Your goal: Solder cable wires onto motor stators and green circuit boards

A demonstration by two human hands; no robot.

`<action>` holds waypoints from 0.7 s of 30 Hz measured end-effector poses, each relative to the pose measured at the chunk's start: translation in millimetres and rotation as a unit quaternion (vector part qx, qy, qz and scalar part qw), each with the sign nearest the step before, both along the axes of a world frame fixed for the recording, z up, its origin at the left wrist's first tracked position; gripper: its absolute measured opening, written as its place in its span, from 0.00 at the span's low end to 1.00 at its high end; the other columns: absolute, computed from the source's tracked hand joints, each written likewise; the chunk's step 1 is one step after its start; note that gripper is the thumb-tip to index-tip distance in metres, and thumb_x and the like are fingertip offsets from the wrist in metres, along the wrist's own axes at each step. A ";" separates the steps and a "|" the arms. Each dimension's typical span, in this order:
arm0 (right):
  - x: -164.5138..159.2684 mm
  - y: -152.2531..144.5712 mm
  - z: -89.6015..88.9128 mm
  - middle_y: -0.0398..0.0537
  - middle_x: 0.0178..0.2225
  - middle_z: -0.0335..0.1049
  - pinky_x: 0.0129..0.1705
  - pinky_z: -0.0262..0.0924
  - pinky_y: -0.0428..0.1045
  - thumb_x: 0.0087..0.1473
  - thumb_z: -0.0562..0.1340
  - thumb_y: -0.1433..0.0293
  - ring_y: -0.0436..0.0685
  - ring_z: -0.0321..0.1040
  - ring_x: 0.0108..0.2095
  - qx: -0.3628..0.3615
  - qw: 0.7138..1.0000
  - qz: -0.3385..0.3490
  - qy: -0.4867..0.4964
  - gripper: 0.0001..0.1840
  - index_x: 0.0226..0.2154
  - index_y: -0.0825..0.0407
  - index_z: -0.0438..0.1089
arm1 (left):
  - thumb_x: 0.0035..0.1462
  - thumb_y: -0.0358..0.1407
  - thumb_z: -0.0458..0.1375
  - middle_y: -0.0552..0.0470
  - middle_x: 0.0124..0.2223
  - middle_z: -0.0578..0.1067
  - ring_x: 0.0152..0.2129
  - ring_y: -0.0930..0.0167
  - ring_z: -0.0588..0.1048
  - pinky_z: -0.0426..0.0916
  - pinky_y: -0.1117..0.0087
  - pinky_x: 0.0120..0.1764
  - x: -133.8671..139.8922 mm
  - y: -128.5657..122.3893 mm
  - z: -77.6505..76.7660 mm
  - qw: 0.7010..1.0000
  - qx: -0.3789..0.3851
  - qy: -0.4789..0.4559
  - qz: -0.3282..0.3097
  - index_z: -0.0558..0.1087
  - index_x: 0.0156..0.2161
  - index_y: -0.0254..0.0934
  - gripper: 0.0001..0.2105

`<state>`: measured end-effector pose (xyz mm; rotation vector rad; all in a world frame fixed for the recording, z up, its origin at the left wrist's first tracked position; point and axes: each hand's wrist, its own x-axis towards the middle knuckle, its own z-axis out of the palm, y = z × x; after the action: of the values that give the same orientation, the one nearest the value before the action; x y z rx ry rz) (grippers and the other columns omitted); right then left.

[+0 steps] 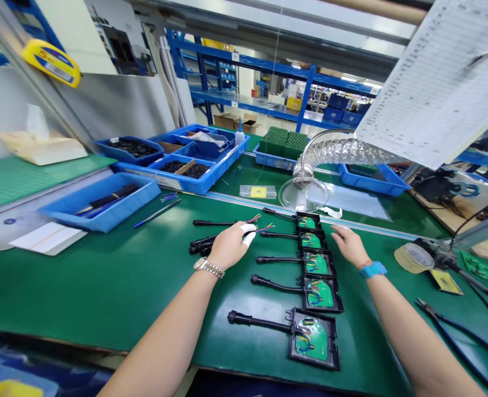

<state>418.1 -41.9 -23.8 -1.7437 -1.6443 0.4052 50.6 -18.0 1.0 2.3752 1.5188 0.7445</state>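
Observation:
My left hand (232,243), with white covers on two fingertips, is curled over a few black cables (202,244); coloured wire ends stick out past the fingertips. Its grip is partly hidden, but the fingers look closed on a cable. Another black cable (210,223) lies just beyond. My right hand (349,245) hovers empty, fingers apart, right of the farthest black housing (309,221). Several such open housings stand in a column, each holding a green circuit board (316,263) with a black connector cable (264,283) leading left. The nearest housing (314,337) sits a little apart.
Left are a blue tray (103,201), a pen (156,213) and blue parts bins (186,160). A clear fume hood (304,194) on a foil duct hangs behind the housings. Right lie pliers (450,325) and a tape roll (414,257). A paper sheet (438,82) hangs upper right.

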 end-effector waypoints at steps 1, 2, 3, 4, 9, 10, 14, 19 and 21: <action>13.1 -15.0 -2.1 0.49 0.44 0.67 0.50 0.58 0.56 0.52 0.60 0.65 0.55 0.63 0.45 0.007 0.998 -0.044 0.045 0.15 0.42 0.53 0.67 | 0.57 0.38 0.48 0.52 0.45 0.72 0.38 0.67 0.72 0.65 0.70 0.41 1.3 -1.7 -0.1 1.000 0.006 0.003 -0.009 0.71 0.44 0.41 0.14; 28.0 -30.8 -4.5 0.48 0.42 0.67 0.48 0.60 0.56 0.53 0.60 0.65 0.54 0.65 0.43 0.013 0.992 -0.091 0.091 0.15 0.42 0.54 0.67 | 0.57 0.39 0.48 0.52 0.46 0.72 0.38 0.67 0.72 0.65 0.70 0.41 2.5 -3.7 -0.1 1.000 0.013 0.005 -0.018 0.71 0.45 0.41 0.14; 44.4 -46.9 -6.6 0.49 0.42 0.67 0.45 0.62 0.55 0.54 0.59 0.65 0.53 0.65 0.41 0.020 0.980 -0.141 0.138 0.15 0.43 0.55 0.66 | 0.57 0.39 0.48 0.52 0.46 0.72 0.38 0.67 0.72 0.65 0.70 0.41 3.5 -5.9 -0.2 0.999 0.022 0.007 -0.026 0.71 0.45 0.42 0.14; 61.7 -62.6 -8.3 0.49 0.42 0.66 0.43 0.63 0.54 0.55 0.57 0.64 0.53 0.66 0.40 0.032 0.964 -0.190 0.185 0.16 0.44 0.56 0.64 | 0.56 0.40 0.49 0.53 0.46 0.72 0.38 0.67 0.72 0.65 0.70 0.40 4.5 -8.0 -0.5 0.999 0.028 0.009 -0.028 0.71 0.45 0.42 0.14; 142.4 -119.0 -4.5 0.50 0.46 0.63 0.42 0.63 0.54 0.56 0.56 0.64 0.54 0.65 0.42 0.133 0.837 -0.385 0.365 0.18 0.47 0.55 0.61 | 0.55 0.44 0.50 0.53 0.45 0.72 0.36 0.66 0.73 0.66 0.69 0.38 12.6 -16.6 -1.0 0.998 0.047 0.026 -0.041 0.72 0.42 0.42 0.15; 154.3 -125.0 -1.7 0.50 0.46 0.63 0.43 0.63 0.55 0.56 0.56 0.64 0.54 0.64 0.43 0.152 0.813 -0.408 0.386 0.18 0.47 0.55 0.61 | 0.55 0.44 0.50 0.53 0.45 0.72 0.36 0.66 0.73 0.66 0.69 0.38 15.6 -20.7 0.8 0.997 0.047 0.028 -0.049 0.72 0.42 0.42 0.15; 182.5 -135.8 11.7 0.51 0.46 0.63 0.43 0.63 0.55 0.56 0.56 0.64 0.54 0.64 0.43 0.181 0.756 -0.450 0.439 0.18 0.47 0.55 0.61 | 0.56 0.44 0.49 0.51 0.43 0.73 0.38 0.66 0.72 0.65 0.69 0.40 30.2 -58.0 19.5 0.992 -0.013 -0.004 -0.122 0.73 0.42 0.39 0.16; 199.7 -129.0 30.7 0.50 0.46 0.63 0.44 0.63 0.54 0.58 0.53 0.63 0.54 0.64 0.43 0.143 0.758 -0.435 0.465 0.17 0.47 0.54 0.62 | 0.57 0.43 0.47 0.50 0.34 0.74 0.31 0.70 0.70 0.64 0.72 0.36 50.3 -114.7 52.6 0.962 -0.189 -0.080 -0.179 0.73 0.38 0.36 0.15; 204.4 -123.0 35.8 0.50 0.45 0.63 0.43 0.63 0.54 0.58 0.52 0.63 0.54 0.64 0.43 0.143 0.774 -0.427 0.446 0.17 0.47 0.55 0.62 | 0.57 0.43 0.47 0.53 0.25 0.70 0.22 0.74 0.66 0.61 0.75 0.26 54.5 -125.7 60.3 0.936 -0.288 -0.122 -0.163 0.72 0.33 0.34 0.16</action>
<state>622.5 -164.9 12.0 -1.4872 -0.1574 0.4023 105.1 -143.8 61.3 1.9295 1.0209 0.4187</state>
